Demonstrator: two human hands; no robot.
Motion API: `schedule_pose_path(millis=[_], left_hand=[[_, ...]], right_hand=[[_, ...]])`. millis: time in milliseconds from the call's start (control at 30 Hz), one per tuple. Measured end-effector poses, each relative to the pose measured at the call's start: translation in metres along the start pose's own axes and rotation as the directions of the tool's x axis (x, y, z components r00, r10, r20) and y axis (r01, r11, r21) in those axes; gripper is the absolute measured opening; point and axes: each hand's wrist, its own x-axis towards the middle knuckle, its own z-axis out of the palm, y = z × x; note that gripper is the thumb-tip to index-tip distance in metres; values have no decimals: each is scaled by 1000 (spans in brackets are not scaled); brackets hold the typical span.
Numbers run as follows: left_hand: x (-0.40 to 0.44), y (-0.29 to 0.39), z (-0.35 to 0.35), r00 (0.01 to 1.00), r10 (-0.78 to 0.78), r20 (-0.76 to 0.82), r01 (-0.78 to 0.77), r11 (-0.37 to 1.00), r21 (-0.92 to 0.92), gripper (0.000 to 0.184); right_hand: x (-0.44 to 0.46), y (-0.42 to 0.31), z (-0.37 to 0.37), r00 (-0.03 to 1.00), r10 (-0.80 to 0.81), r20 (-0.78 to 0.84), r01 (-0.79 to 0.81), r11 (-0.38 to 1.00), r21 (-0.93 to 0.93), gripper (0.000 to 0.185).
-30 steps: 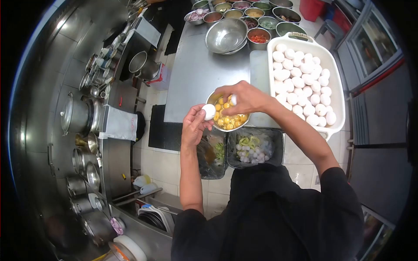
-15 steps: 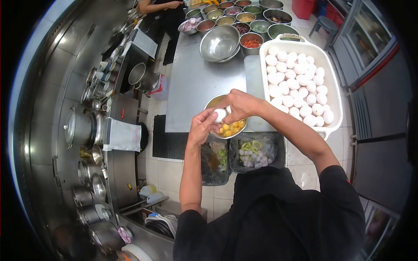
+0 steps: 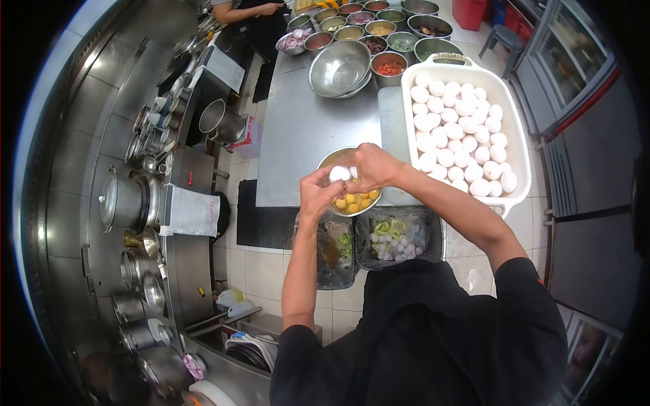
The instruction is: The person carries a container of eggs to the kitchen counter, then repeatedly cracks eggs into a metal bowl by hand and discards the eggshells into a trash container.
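Note:
My left hand (image 3: 317, 192) grips a white egg (image 3: 339, 174) between thumb and fingers, above a metal bowl (image 3: 320, 164). Close against it, my right hand (image 3: 372, 166) is closed on a second white piece (image 3: 353, 172), an egg or part of a shell, mostly covered by its fingers. Several yellow yolks (image 3: 353, 206) lie in the bowl under both hands. To the right, a large white tub (image 3: 523, 145) holds many whole eggs (image 3: 467, 125).
Two lined bins stand below the table edge, one with eggshells (image 3: 396, 247) and green scraps. An empty metal bowl (image 3: 342, 68) and several bowls of cut ingredients (image 3: 389, 69) sit at the far end. Another person's arm (image 3: 244, 12) shows at top left. Pots (image 3: 123, 199) line the left.
The egg in my left hand has shifted slightly up and left, and now sits side by side with the white piece in my right hand. My right hand has dipped slightly.

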Motion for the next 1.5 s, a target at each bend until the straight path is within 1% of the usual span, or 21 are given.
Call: schedule_pose_path(millis=[233,333,433,533,633,733,767,867,900,933,967,1033,1067,1167,1200,1300,1367,1400,1433,1467,1500], left_hand=[[2,0,13,997,12,-82,-7,998,63,35],[11,-21,-1,993,88,-84,-64,966,250,45],[10,-13,-4,948,317,22,-265,752,604,47],[8,-4,2,827,533,178,-411,357,839,46],[1,-7,-1,836,535,119,-354,362,862,45],[-27,16,8,934,350,-68,-169,604,779,41],[-39,23,13,954,293,-65,-144,638,756,42],[-80,21,26,994,106,21,-91,717,691,46],[-92,13,29,995,41,89,-91,735,672,48],[-102,6,36,982,117,150,-189,692,697,50],[-112,4,44,978,112,177,-208,635,744,54],[-123,-11,50,972,63,225,-184,798,573,58],[-128,-20,51,955,-16,295,-147,841,520,57],[-147,-33,79,997,-4,72,-9,984,176,54],[-149,-55,82,994,105,-18,-98,967,236,48],[-152,-65,78,989,-118,-84,95,967,-234,45],[-148,-76,66,966,-208,-157,125,899,-420,39],[-143,-79,57,949,-223,-221,99,880,-465,38],[-138,-82,46,927,-242,-288,67,860,-506,38],[-133,-90,30,914,-242,-326,44,858,-511,39],[-128,-97,15,895,-241,-374,16,858,-513,40]], right_hand=[[-3,6,11,999,-22,-35,19,997,-81,44],[-6,11,10,998,-24,-60,20,997,-74,45],[-6,16,6,999,-45,-28,41,992,-123,46],[-7,21,2,997,37,75,-15,962,-272,49],[-13,18,-2,986,155,57,-126,928,-350,43],[-34,-14,-15,956,278,94,-230,908,-351,40],[-45,-27,-16,939,320,124,-260,900,-351,41],[-85,-51,-8,850,410,331,-289,888,-359,42],[-96,-54,-1,829,461,316,-358,872,-333,47],[-107,-53,9,805,511,302,-426,852,-306,52],[-118,-53,19,777,560,288,-491,825,-279,57],[-132,-59,37,774,616,147,-626,779,27,69],[-136,-58,50,750,646,141,-657,700,280,69],[-139,-77,95,645,756,-111,-681,634,367,70],[-141,-80,98,654,751,-92,-666,629,402,66],[-143,-89,77,716,698,-19,-608,637,474,51],[-133,-91,12,794,605,69,-558,678,479,40],[-140,-72,7,801,592,-90,-500,743,444,27],[-144,-64,-17,750,641,-160,-542,736,407,22],[-143,-66,-46,645,722,-248,-657,691,302,19],[-169,-32,-55,701,535,-471,-539,830,142,14]])
